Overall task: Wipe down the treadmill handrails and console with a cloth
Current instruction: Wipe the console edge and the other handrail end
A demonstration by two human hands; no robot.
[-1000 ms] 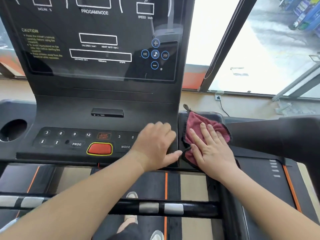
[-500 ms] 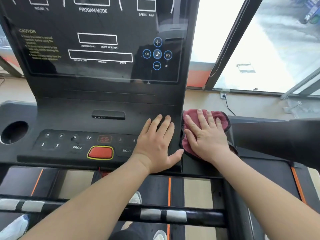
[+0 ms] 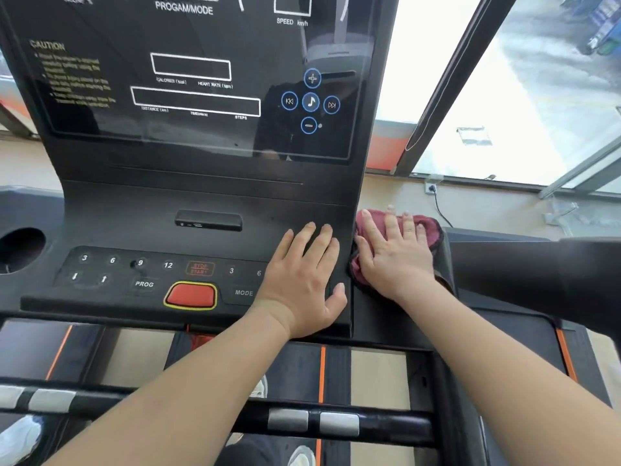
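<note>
Right hand (image 3: pixel 393 260) flat on red cloth (image 3: pixel 428 230), fingers slightly spread, at side tray's (image 3: pixel 369 314) far edge; a second ago both sat nearer its front. Left hand (image 3: pixel 304 280) flat at console's (image 3: pixel 201 203) right edge, fingers together, earlier curled.

The treadmill console (image 3: pixel 208 196) is a black panel with a keypad strip along its near edge, a red button (image 3: pixel 190 295) mid-strip and a round cup recess (image 3: pixel 20 247) at its left edge. On its right-edge shelf lies a bunched dark red cloth (image 3: pixel 430 230), the right grip (image 3: pixel 393 260) pressed flat on top. The left grip (image 3: pixel 302 280) lies flat on the keypad's right end, just beside the cloth.
</note>
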